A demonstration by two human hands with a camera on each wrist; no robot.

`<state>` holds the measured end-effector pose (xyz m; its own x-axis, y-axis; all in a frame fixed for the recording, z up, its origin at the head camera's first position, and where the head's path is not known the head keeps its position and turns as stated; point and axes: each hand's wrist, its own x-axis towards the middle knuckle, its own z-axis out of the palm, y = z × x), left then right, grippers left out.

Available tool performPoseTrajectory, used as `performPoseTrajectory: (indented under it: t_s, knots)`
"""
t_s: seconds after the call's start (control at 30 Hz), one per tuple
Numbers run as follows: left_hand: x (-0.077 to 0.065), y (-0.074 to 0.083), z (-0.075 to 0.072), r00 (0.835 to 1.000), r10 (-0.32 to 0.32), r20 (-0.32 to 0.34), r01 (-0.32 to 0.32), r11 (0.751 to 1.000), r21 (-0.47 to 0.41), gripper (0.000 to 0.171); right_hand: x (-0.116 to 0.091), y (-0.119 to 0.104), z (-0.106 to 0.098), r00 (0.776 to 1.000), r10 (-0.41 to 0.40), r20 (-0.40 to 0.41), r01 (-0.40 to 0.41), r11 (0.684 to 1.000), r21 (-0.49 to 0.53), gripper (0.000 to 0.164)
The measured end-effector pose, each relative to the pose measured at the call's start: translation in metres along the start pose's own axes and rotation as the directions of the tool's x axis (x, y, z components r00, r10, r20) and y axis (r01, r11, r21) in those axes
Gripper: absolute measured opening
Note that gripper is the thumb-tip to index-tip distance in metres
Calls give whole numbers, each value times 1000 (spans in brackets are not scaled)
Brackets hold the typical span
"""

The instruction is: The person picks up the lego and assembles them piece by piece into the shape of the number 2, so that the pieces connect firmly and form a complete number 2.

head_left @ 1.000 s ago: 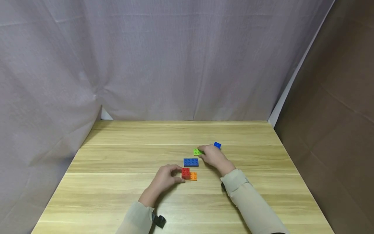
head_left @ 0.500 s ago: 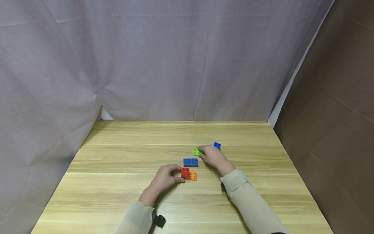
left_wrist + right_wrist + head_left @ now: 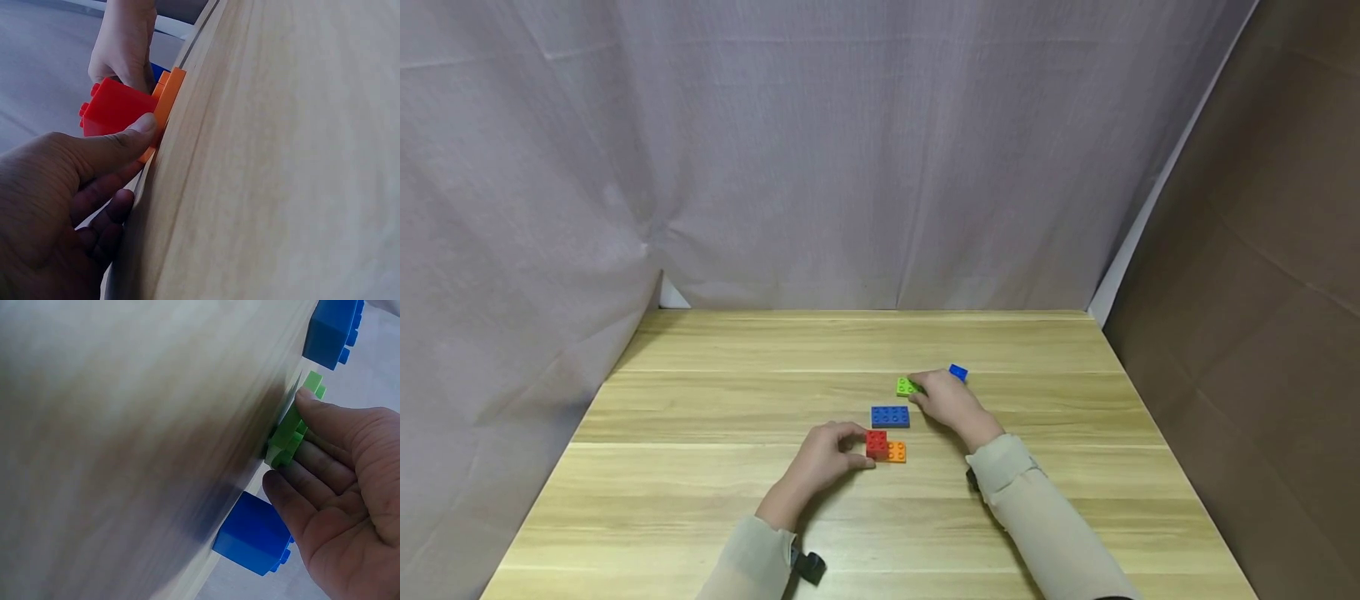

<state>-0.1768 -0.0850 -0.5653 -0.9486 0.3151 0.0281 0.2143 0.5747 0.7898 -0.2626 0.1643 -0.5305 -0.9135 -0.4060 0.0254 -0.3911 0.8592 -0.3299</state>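
L hand (image 3: 827,450): red block (image 3: 876,444) is gripped btwn thumb & fingers; thumb is set on near side, over the seam w/ orange plate (image 3: 897,452). Red block is seated on L end of orange plate, w/ four orange studs exposed at R. Orange plate is supported on wood-grain table (image 3: 715,500).

R hand (image 3: 951,404): green plate (image 3: 905,387) is pinched btwn thumb & fingertips, its R part covered by the hand in head view. Plate is held at table level, approx.; whether fully clear of surface cannot be told.

Long blue block (image 3: 890,417) (8 studs) is located btwn green plate & red/orange stack, touched by neither hand. Small blue block (image 3: 958,372) is positioned just beyond R hand, partly hidden by it.

Beige sleeves (image 3: 1052,517) are worn on both arms; blk. device (image 3: 809,567) is mounted at L wrist. Table is backed by grey curtain (image 3: 880,167).
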Motion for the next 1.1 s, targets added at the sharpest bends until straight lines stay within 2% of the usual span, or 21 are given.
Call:
performPoseTrajectory:
  t_s: [0.77, 1.1]
  knots:
    - [-1, 1, 0, 1000, -3, -1, 3, 1000, -1, 36, -3, -3, -2, 1000, -9, -27, 10, 1000, 17, 42]
    - [-1, 2, -1, 1000, -3, -3, 3, 1000, 0, 36, -7, -6, -8, 999, -6, -32, 7, 998, 58, 42]
